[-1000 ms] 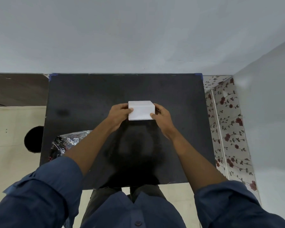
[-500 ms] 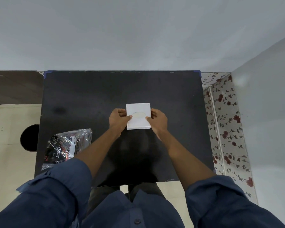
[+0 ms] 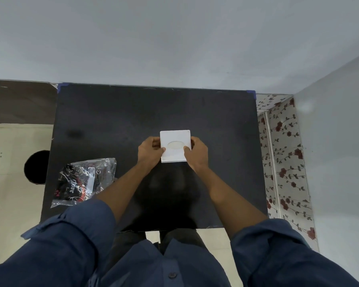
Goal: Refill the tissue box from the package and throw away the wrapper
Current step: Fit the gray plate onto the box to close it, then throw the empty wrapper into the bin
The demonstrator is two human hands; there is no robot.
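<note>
The white tissue box sat near the middle of the black worktop, its top face with the oval opening turned up toward the camera. A second before, that opening could not be seen and only plain white sides showed; half a second before, the box had already been rotated so the oval faced up. The left hand gripped the box's left edge, thumb laid over the top beside the opening, fingers wrapped around the side. The right hand held the right edge the same way, thumb resting near the oval's rim. Both hands were closed on the box, neither spread flat.

The wrapper, a crinkled clear plastic package with dark print, lay on the worktop's left part, well apart from the box and untouched. It looked flattened, though whether any tissues remained inside could not be told. A pale surface showed through the oval, which suggested the box was filled. A dark round bin stood on the floor just left of the worktop. Discarding the wrapper seemed to be the step left.
</note>
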